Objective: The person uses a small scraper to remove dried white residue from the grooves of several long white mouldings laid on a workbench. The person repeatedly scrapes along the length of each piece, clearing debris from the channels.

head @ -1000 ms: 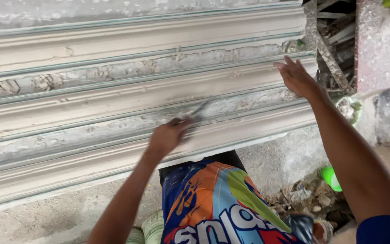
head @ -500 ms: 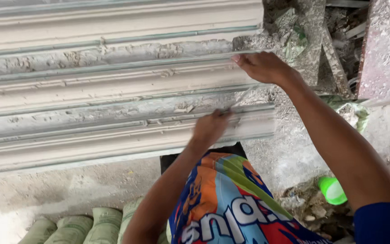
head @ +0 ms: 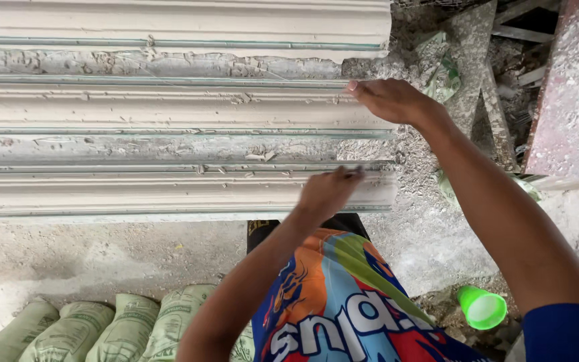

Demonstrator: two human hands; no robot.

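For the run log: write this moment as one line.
left hand: on nearest moulding strip, blurred, maybe holding a thin tool | right hand: flat on middle moulding strip | green cup: on ground

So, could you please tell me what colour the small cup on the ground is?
Bright green; the cup shows in the head view.

floor: dusty grey concrete, daylight | 7 o'clock: row of green sacks | 4 o'clock: green plastic cup | 1 o'clock: rubble and wooden offcuts | 2 o'clock: reddish dusty slab
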